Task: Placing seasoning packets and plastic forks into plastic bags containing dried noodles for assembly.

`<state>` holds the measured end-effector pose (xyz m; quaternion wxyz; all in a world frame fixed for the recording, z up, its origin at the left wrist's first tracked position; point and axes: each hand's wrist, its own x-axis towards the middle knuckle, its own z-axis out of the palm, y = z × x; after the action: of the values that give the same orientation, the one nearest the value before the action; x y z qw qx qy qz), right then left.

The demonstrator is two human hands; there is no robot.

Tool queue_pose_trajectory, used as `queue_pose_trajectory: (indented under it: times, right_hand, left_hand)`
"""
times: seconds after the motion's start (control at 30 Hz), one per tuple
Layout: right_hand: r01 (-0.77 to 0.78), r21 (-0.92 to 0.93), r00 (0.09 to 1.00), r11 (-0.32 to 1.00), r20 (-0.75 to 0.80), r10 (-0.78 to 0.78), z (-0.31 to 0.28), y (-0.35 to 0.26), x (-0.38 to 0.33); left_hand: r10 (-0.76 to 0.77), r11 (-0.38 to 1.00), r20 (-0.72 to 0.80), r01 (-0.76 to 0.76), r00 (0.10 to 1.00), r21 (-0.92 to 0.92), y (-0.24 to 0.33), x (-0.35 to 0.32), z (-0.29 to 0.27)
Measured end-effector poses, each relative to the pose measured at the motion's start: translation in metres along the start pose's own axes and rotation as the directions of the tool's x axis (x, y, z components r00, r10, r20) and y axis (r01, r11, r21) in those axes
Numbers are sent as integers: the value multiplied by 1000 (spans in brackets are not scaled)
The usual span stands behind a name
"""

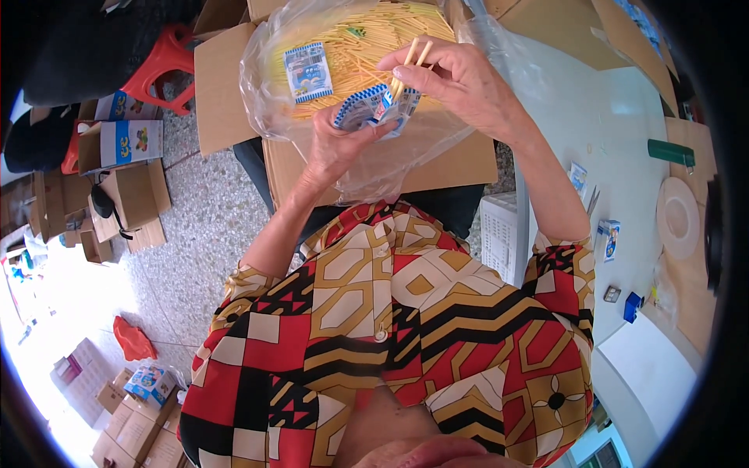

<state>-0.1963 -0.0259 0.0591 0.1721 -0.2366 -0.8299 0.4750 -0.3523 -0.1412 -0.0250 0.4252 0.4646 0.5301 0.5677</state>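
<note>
My left hand is closed round a small blue-and-white packet, its mouth spread. My right hand pinches a few thin pale-yellow sticks between thumb and fingers. Their lower ends are at the packet's mouth; how far inside they reach is hidden. Both hands are over a cardboard box lined with a clear plastic bag. Loose yellow sticks fill the bag in a thick layer. Another blue-and-white packet lies flat on them, beyond my left hand.
A pale table on the right carries small packets, scissors, a green-handled item and a round disc. A white plastic crate stands below it. Red stools and cardboard boxes are on the left.
</note>
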Motion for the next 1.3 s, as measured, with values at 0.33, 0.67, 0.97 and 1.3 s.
queue_pose_trajectory:
  times: [0.33, 0.67, 0.97, 1.3]
  right_hand:
    - [133, 2, 991, 991, 10, -133, 4, 7, 0]
    - [65, 333, 987, 941, 119, -110, -8, -1, -1]
    - [17, 437, 997, 899, -80, 19, 9, 19, -11]
    - [0, 479, 952, 878, -270, 148, -23, 32, -44]
  left_hand:
    - [-41, 986, 3, 41, 999, -159, 1, 3, 2]
    - [-31, 992, 21, 34, 999, -122, 5, 5, -2]
    - [-83, 921, -34, 64, 996, -385, 16, 12, 3]
    - [-137, 913, 21, 135, 990, -384, 20, 23, 34]
